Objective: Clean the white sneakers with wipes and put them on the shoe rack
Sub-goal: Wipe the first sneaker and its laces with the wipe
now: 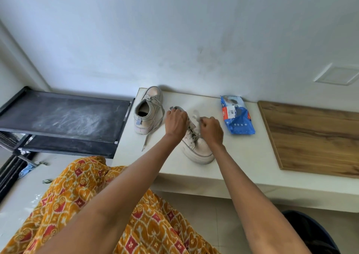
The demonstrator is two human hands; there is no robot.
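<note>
Two white sneakers stand on a white ledge [174, 168]. The near sneaker [198, 148] points its toe toward me. My left hand [175, 122] grips its heel end, fingers curled over the collar. My right hand [211, 130] pinches a crumpled white wipe [196, 115] against the laces and tongue. The far sneaker [148, 110] sits upright to the left, its loose lace trailing down the ledge. A blue pack of wipes [236, 115] lies to the right of my hands. The black shoe rack [64, 117] stands left of the ledge, its top shelf dusty.
A wooden board [314, 137] covers the ledge's right part. A white wall rises right behind the ledge. My orange patterned garment [77, 201] fills the lower left above a light tiled floor. A dark object [310, 232] sits at the lower right.
</note>
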